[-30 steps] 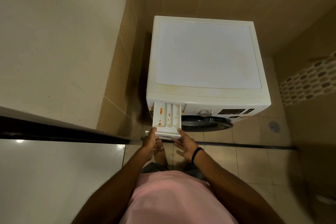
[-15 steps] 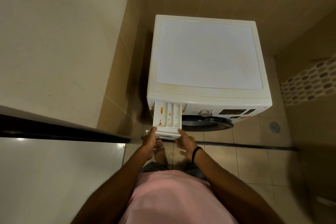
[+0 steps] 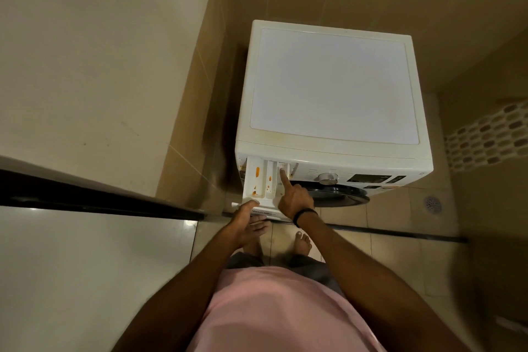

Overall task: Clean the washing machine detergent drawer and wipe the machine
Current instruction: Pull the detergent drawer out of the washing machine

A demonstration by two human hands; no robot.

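Observation:
A white front-loading washing machine point(image 3: 334, 86) stands in a tiled corner. Its detergent drawer point(image 3: 256, 183) is pulled out at the front left, with orange residue spots in its compartments. My left hand point(image 3: 245, 223) holds the drawer's front lip, thumb on top and fingers underneath. My right hand point(image 3: 294, 200) reaches over the drawer. Its straight index finger presses on a tab at the back of the right compartment, and its other fingers are curled. A black band sits on that wrist.
The control dial point(image 3: 328, 178) and dark display point(image 3: 368, 178) are right of the drawer, above the dark round door point(image 3: 340, 196). A dark-edged counter point(image 3: 85, 197) juts in from the left. A floor drain point(image 3: 433, 204) lies right. My bare feet stand on the tiles.
My right hand left the drawer's front edge and reached forward; its index finger now presses at the back of the right compartment. My left hand stays at the front lip.

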